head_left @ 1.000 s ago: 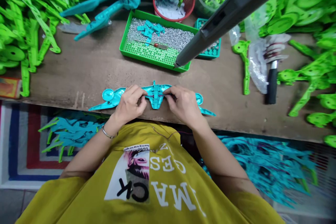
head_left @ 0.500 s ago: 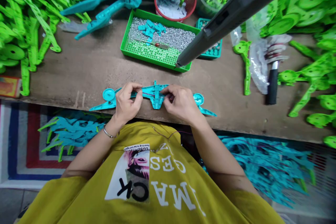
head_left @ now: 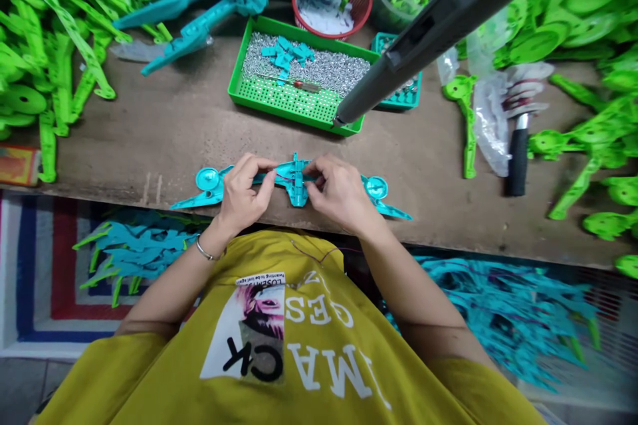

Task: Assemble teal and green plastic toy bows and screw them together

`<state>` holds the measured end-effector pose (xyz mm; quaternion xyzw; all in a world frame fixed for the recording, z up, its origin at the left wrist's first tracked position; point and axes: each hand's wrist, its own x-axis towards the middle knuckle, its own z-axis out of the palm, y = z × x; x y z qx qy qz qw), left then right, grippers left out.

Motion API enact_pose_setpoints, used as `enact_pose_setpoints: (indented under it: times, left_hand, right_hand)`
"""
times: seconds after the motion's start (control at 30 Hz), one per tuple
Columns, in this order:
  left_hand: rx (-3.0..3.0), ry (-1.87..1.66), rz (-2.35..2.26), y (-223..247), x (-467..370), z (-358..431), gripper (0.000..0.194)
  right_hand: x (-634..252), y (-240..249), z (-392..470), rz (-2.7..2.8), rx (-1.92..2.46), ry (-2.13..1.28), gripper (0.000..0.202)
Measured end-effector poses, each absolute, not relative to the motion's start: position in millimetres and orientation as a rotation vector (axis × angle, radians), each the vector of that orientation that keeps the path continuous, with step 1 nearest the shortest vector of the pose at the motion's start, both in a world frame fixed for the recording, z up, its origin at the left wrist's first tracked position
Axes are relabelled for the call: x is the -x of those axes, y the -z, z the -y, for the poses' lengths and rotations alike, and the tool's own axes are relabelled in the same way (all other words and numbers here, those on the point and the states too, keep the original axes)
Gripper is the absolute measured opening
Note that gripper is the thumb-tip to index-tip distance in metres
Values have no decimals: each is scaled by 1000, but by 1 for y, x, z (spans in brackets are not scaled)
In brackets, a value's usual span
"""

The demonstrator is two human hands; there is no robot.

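A turquoise plastic toy bow (head_left: 298, 191) lies across the front of the workbench, its hollow side up, with a round cup and a pointed tip at each end. A thin dark purple cord (head_left: 285, 178) runs along its middle. My left hand (head_left: 242, 194) rests over the left arm of the bow, thumb and forefinger pinched on the cord. Just right of the central block, my right hand (head_left: 341, 194) is closed with its fingertips bent down onto the cord; the exact grip is partly hidden.
A green tray (head_left: 294, 113) holds small metal screws, turquoise pieces and a screwdriver. A dark powered screwdriver (head_left: 399, 56) hangs over its right end. Green parts (head_left: 30, 46) pile up left and right. A hammer (head_left: 518, 159) lies on the right; turquoise parts (head_left: 498, 312) fill a crate below.
My right hand has shifted slightly left toward the bow's central block. My left hand has moved a little right. The bow stays in place, and less of the cord shows.
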<state>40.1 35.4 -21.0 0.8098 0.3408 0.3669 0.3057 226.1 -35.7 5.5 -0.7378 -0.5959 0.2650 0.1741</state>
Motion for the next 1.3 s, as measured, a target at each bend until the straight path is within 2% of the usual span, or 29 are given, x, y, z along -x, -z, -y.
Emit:
enact_pose_setpoints:
  times: [0.13, 0.27, 0.43, 0.57, 0.7, 0.83, 1.03, 1.3]
  left_hand:
    - [-2134, -993, -889, 22, -39, -36, 4]
    - [-2170, -1019, -882, 24, -39, -35, 4]
    - [-2233, -1172, -830, 34, -36, -27, 8]
    - [-2251, -1267, -735, 43, -34, -21, 13]
    - [-2223, -1287, -674, 46, -34, -21, 17]
    - [-2189, -1295, -643, 47, -33, -21, 18]
    - [-2244, -1245, -727, 48, -33, -21, 7]
    - [-2304, -1159, -723, 47, -33, -22, 10]
  right_hand:
    - [-233, -7, 34, 1672, 2099, -667, 17]
    - [-244, -13, 28, 1741, 2166, -543, 31]
    - [-254, -11, 15, 1849, 2135, -924, 39]
    - [-256, -8, 9, 1798, 2100, -1106, 30]
    - [-255, -8, 7, 1745, 2123, -1145, 21]
    - [-255, -8, 4, 1738, 2149, -1144, 20]
    - [-258, -9, -1, 1727, 2117, -1230, 20]
    - [-253, -13, -2, 1702, 2189, -1266, 19]
